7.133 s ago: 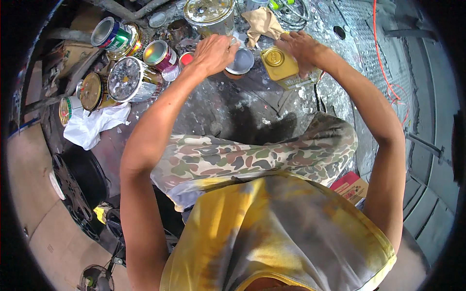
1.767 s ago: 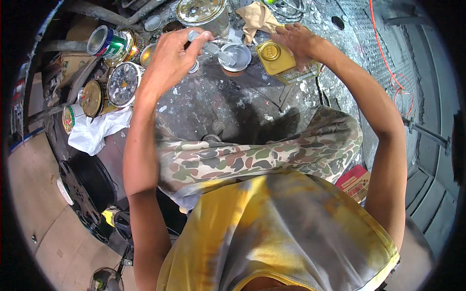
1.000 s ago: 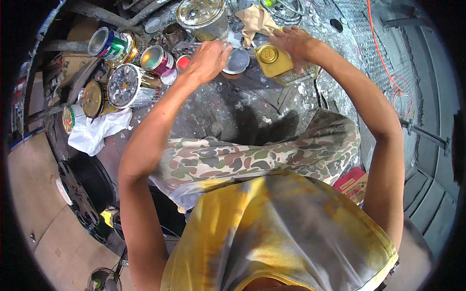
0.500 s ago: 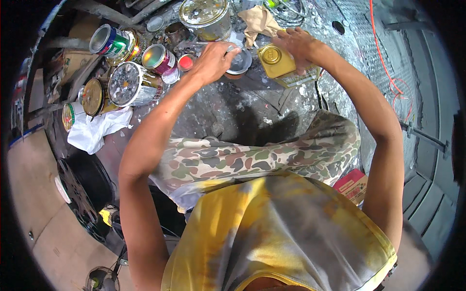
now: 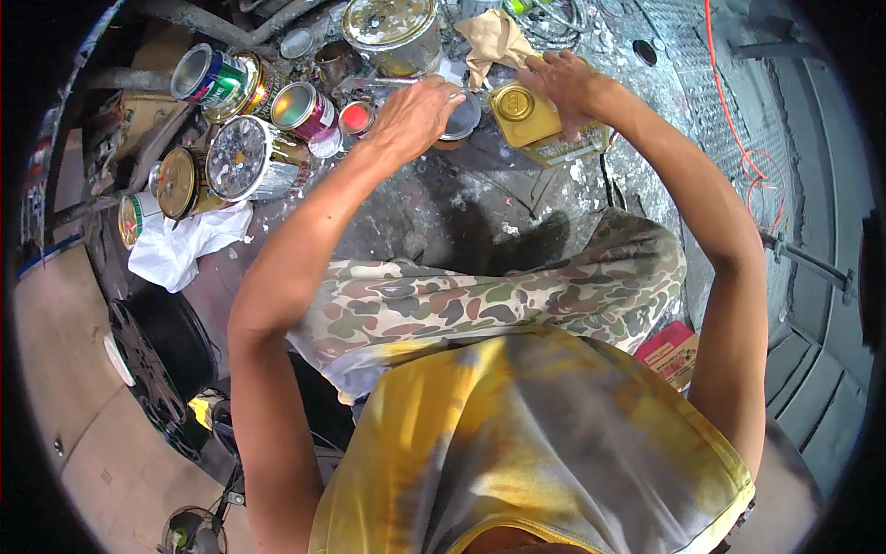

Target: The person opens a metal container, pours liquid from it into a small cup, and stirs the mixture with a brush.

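My left hand (image 5: 417, 118) is over the floor at the near left of a round container of grey stuff (image 5: 464, 115). Its fingers are bent and drawn together, and they hide whatever may be between them. A thin stick-like tool (image 5: 386, 82) lies just beyond that hand. My right hand (image 5: 574, 90) rests against the far right side of a gold rectangular can (image 5: 524, 117) with a round cap. The fingers of this hand are stretched and spread, with the thumb down along the near side. The can stands upright, right of the grey container.
Left stand several paint cans, including a white-streaked one (image 5: 238, 159) and a small red-filled one (image 5: 355, 117). A large paint bucket (image 5: 389, 23) and brown crumpled paper (image 5: 491, 42) lie beyond. White cloth (image 5: 189, 245) sits left; an orange cord (image 5: 729, 120) runs at right.
My left hand has shifted slightly, its fingers drawing toward the far side, so more of the grey container shows. My right hand and the gold can have stayed put.
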The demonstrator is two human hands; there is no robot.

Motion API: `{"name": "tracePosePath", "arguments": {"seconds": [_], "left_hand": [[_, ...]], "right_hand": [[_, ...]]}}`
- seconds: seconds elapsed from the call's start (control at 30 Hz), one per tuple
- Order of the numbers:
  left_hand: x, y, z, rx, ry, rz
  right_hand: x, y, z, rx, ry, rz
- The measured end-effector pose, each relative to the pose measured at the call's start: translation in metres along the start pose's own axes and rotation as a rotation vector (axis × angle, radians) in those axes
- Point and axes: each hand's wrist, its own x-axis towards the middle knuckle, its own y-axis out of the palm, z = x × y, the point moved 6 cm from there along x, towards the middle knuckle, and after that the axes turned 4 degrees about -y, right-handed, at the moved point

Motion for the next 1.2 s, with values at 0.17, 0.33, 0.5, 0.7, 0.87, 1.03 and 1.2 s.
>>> {"name": "tracePosePath", "arguments": {"seconds": [0.17, 0.33, 0.5, 0.7, 0.87, 1.03, 1.2], "left_hand": [[0.005, -0.001, -0.008, 0.005, -0.168, 0.187], [-0.001, -0.001, -0.003, -0.104, 0.029, -0.011], [0.002, 0.001, 0.0, 0.105, -0.1, 0.147], [-0.001, -0.002, -0.004, -0.066, -0.023, 0.046], [0.001, -0.001, -0.005, 0.154, -0.1, 0.165], [-0.001, -0.004, 0.002, -0.112, -0.073, 0.069], [0.0, -0.001, 0.001, 0.094, -0.083, 0.119]], "right_hand": [[-0.001, 0.005, -0.003, 0.035, 0.017, 0.094], [0.005, 0.001, 0.0, 0.003, 0.019, 0.134], [0.002, 0.001, 0.0, 0.032, 0.02, 0.137], [0.003, -0.001, -0.001, 0.047, 0.022, 0.127], [0.003, 0.005, -0.004, 0.051, 0.033, 0.127], [0.005, 0.001, -0.002, 0.043, 0.024, 0.109], [0.004, 0.003, -0.002, 0.057, 0.02, 0.104]]}}
